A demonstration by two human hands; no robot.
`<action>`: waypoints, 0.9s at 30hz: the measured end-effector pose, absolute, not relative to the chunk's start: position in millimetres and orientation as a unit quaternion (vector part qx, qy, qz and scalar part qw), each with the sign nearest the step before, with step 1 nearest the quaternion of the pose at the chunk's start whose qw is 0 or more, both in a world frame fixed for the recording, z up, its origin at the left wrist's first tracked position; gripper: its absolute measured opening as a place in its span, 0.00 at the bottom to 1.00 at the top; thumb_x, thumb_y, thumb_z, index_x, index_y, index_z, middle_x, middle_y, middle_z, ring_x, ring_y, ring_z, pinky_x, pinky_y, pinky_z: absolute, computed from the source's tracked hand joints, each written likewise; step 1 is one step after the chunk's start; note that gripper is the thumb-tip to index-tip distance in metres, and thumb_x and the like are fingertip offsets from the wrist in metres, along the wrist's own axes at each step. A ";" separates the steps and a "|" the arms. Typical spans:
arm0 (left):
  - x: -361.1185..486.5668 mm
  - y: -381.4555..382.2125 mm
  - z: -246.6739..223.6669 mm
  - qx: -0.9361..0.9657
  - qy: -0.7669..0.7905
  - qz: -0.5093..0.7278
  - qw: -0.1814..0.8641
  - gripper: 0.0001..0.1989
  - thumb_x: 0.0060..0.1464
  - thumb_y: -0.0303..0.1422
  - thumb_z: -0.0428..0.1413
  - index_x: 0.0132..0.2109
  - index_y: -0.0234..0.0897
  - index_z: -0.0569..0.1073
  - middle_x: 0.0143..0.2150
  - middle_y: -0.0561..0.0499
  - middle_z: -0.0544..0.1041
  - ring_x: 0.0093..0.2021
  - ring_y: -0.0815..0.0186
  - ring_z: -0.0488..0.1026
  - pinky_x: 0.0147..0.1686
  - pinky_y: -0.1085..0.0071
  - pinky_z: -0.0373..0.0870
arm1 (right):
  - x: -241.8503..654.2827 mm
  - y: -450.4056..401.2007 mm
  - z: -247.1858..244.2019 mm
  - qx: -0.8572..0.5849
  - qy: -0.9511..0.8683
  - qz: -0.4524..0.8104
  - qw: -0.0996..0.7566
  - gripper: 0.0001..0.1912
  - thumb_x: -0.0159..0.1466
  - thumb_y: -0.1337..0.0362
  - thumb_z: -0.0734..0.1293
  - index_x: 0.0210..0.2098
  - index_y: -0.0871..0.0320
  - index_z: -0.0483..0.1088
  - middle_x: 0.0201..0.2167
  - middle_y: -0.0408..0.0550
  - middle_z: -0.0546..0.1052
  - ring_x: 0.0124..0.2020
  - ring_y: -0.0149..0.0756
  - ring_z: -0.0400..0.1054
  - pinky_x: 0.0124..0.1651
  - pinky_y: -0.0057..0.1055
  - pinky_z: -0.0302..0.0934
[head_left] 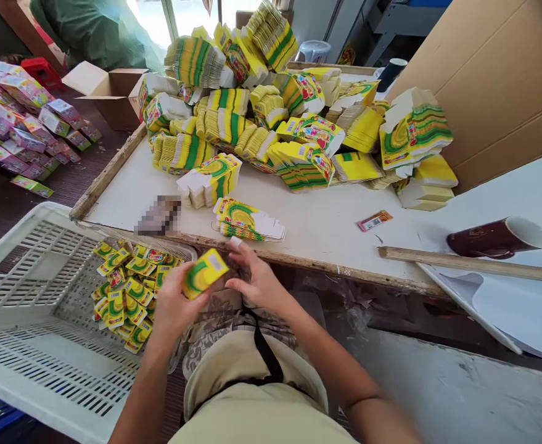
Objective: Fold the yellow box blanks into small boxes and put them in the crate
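Note:
A yellow and green carton (204, 274) is gripped between the thumb and fingers of my left hand (176, 303), above my lap. To its right, my right hand (258, 279) has its fingers apart and holds nothing; one fingertip has a white covering. Just beyond the hands, at the table's front edge, lies a fanned stack of flat cartons (247, 219). Behind that stack stands another bundle of flat cartons (213, 180). Formed yellow cartons (134, 296) lie loose in a white plastic crate (51, 262) at the left.
Bundles of flat cartons (224, 117) are heaped across the back of the table (298, 216). A dark mug (488, 237) lies on its side near a wooden stick (465, 264). An open cardboard box (118, 98) and pink cartons (25, 123) are at the far left.

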State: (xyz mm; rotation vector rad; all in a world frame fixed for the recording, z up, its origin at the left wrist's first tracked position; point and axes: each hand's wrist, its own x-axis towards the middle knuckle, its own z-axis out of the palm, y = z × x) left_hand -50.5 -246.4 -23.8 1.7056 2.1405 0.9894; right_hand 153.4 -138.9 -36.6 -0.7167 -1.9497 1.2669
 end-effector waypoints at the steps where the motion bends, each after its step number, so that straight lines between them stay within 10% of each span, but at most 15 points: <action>1: -64.0 -253.0 -24.6 0.553 0.761 0.334 0.067 0.30 0.49 0.42 0.64 0.57 0.38 0.68 0.52 0.40 0.75 0.54 0.48 0.72 0.54 0.52 0.67 | 153.8 -129.5 -35.6 -0.302 -0.756 0.460 0.355 0.39 0.61 0.59 0.72 0.67 0.56 0.54 0.63 0.60 0.67 0.58 0.46 0.68 0.61 0.45 0.61; 5: -103.2 -269.8 -26.5 0.455 0.827 0.321 -0.070 0.48 0.43 0.50 0.67 0.65 0.31 0.60 0.61 0.30 0.67 0.63 0.38 0.62 0.62 0.39 0.54 | 153.2 -81.9 -35.3 -0.458 -0.769 0.279 0.348 0.26 0.63 0.65 0.68 0.59 0.62 0.64 0.54 0.63 0.74 0.56 0.54 0.66 0.59 0.51 0.60; 13: -49.0 -246.5 -47.3 0.510 0.729 0.409 0.204 0.20 0.55 0.43 0.60 0.52 0.40 0.73 0.53 0.43 0.77 0.56 0.54 0.72 0.58 0.52 0.67 | 142.5 -56.6 -43.7 -0.501 -0.784 0.212 0.301 0.18 0.61 0.70 0.66 0.51 0.62 0.66 0.43 0.59 0.76 0.46 0.52 0.68 0.51 0.48 0.61; 20: 1.3 -206.9 -45.0 0.385 0.530 0.626 0.424 0.34 0.53 0.54 0.56 0.61 0.42 0.65 0.55 0.40 0.76 0.55 0.55 0.75 0.54 0.54 0.72 | 142.0 -115.1 -25.3 -0.331 -0.757 0.446 0.344 0.25 0.59 0.72 0.66 0.55 0.56 0.58 0.35 0.44 0.71 0.34 0.36 0.68 0.39 0.33 0.66; 27: 9.7 -191.7 -14.4 0.216 0.458 0.777 0.374 0.21 0.57 0.55 0.50 0.37 0.43 0.72 0.29 0.53 0.72 0.31 0.67 0.73 0.40 0.67 0.75 | 128.1 -172.9 -22.5 -0.202 -0.664 0.641 0.327 0.32 0.56 0.62 0.75 0.56 0.54 0.60 0.41 0.45 0.73 0.43 0.35 0.69 0.48 0.33 0.66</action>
